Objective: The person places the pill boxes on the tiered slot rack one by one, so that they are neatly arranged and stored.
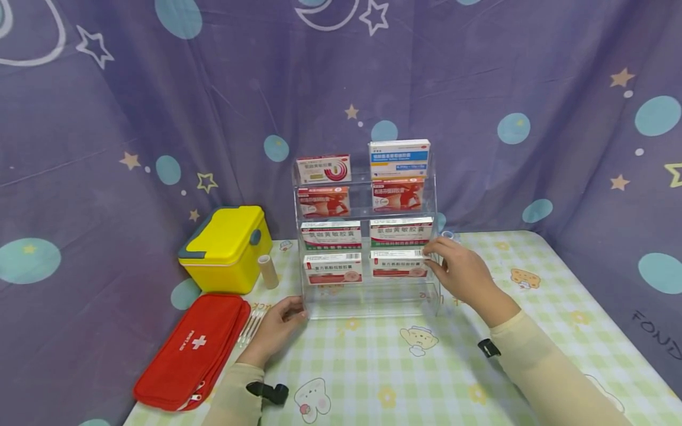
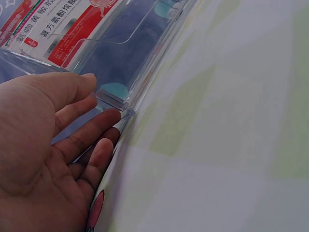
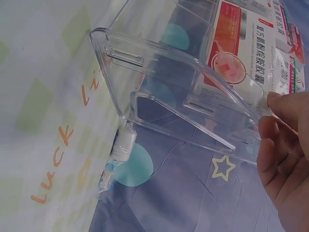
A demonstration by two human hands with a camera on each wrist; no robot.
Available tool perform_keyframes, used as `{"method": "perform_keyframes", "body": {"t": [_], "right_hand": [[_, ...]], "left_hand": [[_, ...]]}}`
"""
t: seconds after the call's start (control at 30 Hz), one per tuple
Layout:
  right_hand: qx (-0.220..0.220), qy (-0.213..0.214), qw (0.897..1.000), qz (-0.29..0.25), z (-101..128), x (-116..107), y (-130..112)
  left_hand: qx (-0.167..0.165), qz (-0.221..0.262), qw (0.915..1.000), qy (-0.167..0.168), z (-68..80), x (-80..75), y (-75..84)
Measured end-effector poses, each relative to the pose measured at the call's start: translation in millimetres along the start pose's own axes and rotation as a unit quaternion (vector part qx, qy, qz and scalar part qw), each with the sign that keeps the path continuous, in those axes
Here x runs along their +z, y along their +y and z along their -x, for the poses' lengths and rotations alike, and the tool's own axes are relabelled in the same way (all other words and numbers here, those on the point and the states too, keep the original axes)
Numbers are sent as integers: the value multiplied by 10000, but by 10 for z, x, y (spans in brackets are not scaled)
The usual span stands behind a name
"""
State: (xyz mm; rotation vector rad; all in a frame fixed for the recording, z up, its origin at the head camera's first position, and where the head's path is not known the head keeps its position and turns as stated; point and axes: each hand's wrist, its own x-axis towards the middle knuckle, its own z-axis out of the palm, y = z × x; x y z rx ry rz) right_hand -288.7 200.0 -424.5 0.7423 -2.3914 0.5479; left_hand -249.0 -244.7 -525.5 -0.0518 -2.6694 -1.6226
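A clear tiered display stand [image 1: 373, 309] stands upright on the table, holding several medicine boxes in two columns. My right hand [image 1: 460, 269] is at its right side; thumb and forefinger pinch the right edge of the red-and-white medicine box [image 1: 399, 264] in the lowest filled row. In the right wrist view, that hand's thumb meets the corner of the same medicine box [image 3: 236, 53], beside the stand's side panel. My left hand [image 1: 279, 325] is low at the stand's left corner. Its fingers are loosely bent against the stand's edge [image 2: 113, 99] in the left wrist view, with nothing gripped.
To the left are a yellow lidded box [image 1: 226, 251], a tan roll [image 1: 268, 272], a red first-aid pouch [image 1: 194, 349] and a bundle of cotton swabs [image 1: 250, 328]. A small clear item [image 1: 449, 235] lies behind the stand's right side. A purple curtain [image 1: 341, 71] hangs behind the table.
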Motion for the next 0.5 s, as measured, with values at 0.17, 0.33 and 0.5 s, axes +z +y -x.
{"method": "perform_keyframes", "body": {"t": [0.17,0.33,0.5], "right_hand": [[-15,99,9999,-87,63,-43,15],[183,302,9976,-597,205,-57,50],[352,758,9896,-1170,430,-98,124]], "left_hand": [[34,-31,10000,-24,1,3,0],[-13,-12,10000,5,8,-1,-5],[0,-69,9999,76,18,0,2]]}}
